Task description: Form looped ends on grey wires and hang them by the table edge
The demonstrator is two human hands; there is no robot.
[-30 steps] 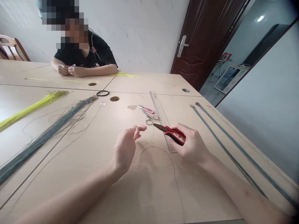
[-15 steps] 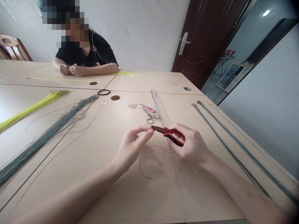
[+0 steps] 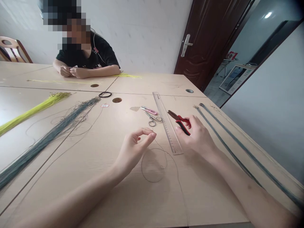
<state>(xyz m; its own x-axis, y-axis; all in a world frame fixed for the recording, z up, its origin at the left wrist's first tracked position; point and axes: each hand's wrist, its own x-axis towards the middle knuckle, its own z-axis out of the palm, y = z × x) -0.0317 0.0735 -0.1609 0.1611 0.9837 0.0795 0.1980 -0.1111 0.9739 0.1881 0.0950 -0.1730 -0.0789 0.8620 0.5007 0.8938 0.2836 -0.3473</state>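
My left hand (image 3: 137, 142) pinches the end of a thin grey-green cord (image 3: 178, 172) between thumb and forefinger, and a tiny tip sticks up above them. From there the cord falls into a loose loop on the table and runs toward the near edge. My right hand (image 3: 198, 134) is wrapped round red-and-black pliers (image 3: 180, 122), whose jaws point up and left, apart from the left hand and the cord. Beneath the pliers lies a clear ruler (image 3: 167, 126). Small scissors (image 3: 152, 119) and a pink-handled cutter (image 3: 149, 110) rest just beyond my left hand.
Bundles of grey-green cord (image 3: 49, 141) and yellow cord (image 3: 30, 112) lie to the left, near a black ring (image 3: 105, 94) and a small label (image 3: 104, 105). More cords (image 3: 228, 145) stretch along the right. Across the table (image 3: 147, 84) sits a person (image 3: 87, 60).
My right hand has drawn the pliers up and to the right, away from my left fingertips. My left hand stays put with the cord.
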